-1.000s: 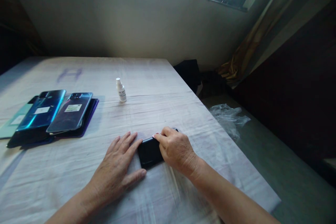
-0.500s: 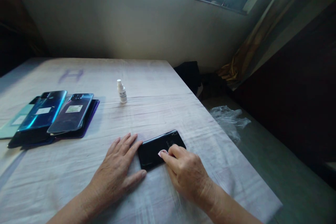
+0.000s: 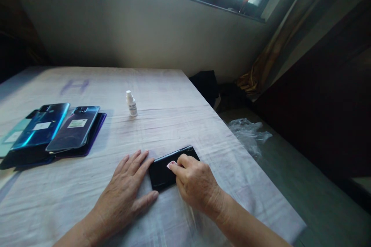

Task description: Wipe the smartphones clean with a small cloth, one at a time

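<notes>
On the table point(image 3: 162, 123), the black phone point(image 3: 160, 174) is laid aslant, long axis rightward, left end framed by the spread left hand point(image 3: 123, 183). Over it, a pale wipe point(image 3: 171, 164) is pinched by the right hand point(image 3: 197, 181).

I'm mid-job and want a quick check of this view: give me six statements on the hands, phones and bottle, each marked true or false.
1. The right hand pinches a small pale pad over the black phone. True.
2. The left hand has its forefinger and thumb at the black phone's left end. True.
3. A white bottle stands on the table. True.
4. The left hand holds the white bottle. False: the bottle stands apart from both hands.
5. The black phone is the only phone. False: stacked phones lie to its left.
6. The black phone lies back down. False: its back faces up.
</notes>
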Motion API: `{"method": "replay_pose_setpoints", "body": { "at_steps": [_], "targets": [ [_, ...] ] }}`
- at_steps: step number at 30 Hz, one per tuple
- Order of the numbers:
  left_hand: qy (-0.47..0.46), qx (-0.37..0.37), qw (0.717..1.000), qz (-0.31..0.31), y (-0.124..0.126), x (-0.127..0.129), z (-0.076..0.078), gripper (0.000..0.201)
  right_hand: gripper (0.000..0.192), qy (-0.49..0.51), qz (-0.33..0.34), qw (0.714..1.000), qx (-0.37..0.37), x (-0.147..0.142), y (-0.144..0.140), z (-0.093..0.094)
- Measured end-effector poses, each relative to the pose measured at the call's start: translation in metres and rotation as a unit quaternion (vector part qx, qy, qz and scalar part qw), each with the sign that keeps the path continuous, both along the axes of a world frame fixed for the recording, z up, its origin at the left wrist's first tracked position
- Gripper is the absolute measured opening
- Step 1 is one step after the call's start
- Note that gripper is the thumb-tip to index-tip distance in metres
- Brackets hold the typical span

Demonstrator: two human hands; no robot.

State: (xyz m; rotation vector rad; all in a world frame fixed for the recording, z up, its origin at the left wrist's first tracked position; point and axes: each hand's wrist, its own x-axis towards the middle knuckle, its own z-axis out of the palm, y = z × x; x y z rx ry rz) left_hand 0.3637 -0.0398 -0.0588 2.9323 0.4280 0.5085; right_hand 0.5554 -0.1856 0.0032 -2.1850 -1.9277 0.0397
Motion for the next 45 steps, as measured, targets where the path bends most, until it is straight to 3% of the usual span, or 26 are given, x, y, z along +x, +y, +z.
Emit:
{"method": "replay_pose_setpoints", "body": {
  "at_steps": [11, 17, 25, 45],
  "targets": [
    [-0.002, 0.013, 1.000, -0.003, 0.001, 0.001, 0.000, 0.073, 0.029, 0.005, -0.015, 0.998, -0.057, 0.005, 0.029, 0.010],
    [-0.001, 0.021, 1.000, -0.004, 0.003, 0.001, -0.001, 0.074, 0.030, 0.009, -0.016, 0.997, -0.068, 0.004, 0.031, 0.012],
    [0.003, 0.001, 1.000, 0.003, 0.002, 0.000, -0.003, 0.075, 0.029, 0.003, -0.003, 1.000, -0.011, -0.001, 0.011, 0.000],
    [-0.001, -0.040, 0.999, 0.000, -0.001, 0.001, 0.005, 0.070, 0.031, 0.057, 0.015, 0.994, 0.095, -0.005, -0.049, -0.008]
  ]
}}
